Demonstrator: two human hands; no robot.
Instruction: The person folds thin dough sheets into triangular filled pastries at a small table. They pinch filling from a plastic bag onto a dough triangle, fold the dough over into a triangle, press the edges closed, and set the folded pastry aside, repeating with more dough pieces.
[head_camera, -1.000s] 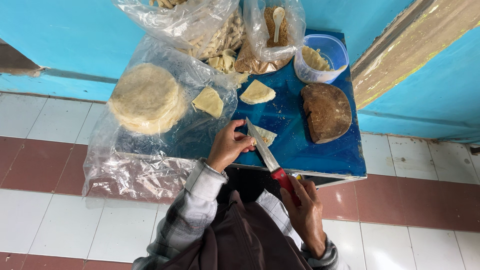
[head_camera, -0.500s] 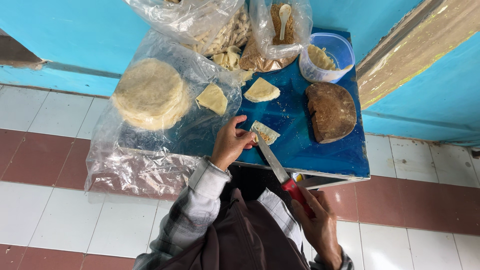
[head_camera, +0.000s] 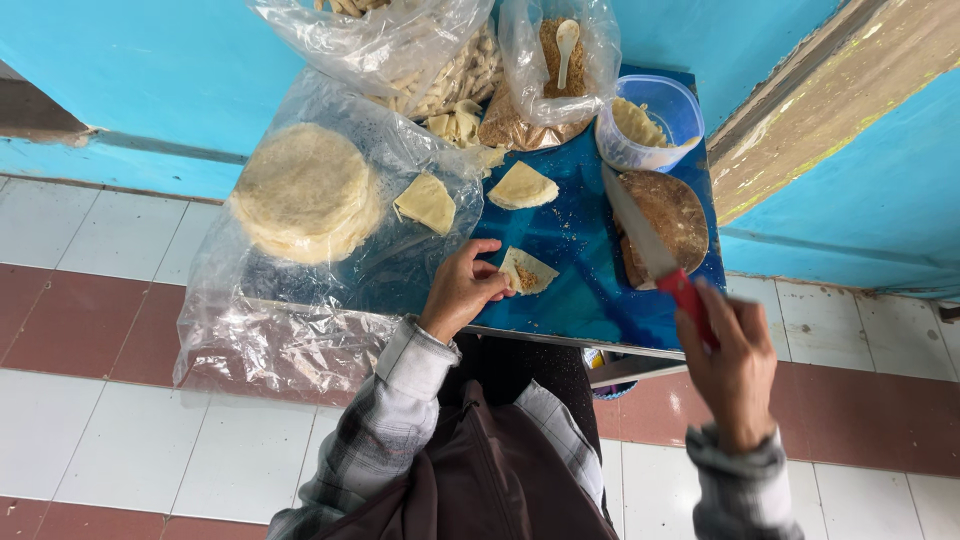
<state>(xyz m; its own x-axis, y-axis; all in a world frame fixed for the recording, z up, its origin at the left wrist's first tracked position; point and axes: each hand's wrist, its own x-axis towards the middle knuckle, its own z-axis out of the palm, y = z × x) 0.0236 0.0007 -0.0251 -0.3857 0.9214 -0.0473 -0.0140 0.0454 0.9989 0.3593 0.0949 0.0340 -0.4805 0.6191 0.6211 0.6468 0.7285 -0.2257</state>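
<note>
Folded dough wrapper (head_camera: 527, 270), pale, triangular, brown filling showing at its open edge, lies on the blue table (head_camera: 575, 300). Left hand (head_camera: 462, 290) fingertips pinch its corner. Right hand (head_camera: 735, 365) fingers clamped around a red-handled knife (head_camera: 655, 250), raised over the round wooden board (head_camera: 672, 218). Stack of round wrappers (head_camera: 305, 192) lies well left on plastic sheeting (head_camera: 280, 330).

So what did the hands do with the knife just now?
The right hand lifted the red-handled knife off the small wrapper piece and swung it right, over the brown slab. The left hand stayed pinching that piece. The round wrapper stack and clear tub did not move.
</note>
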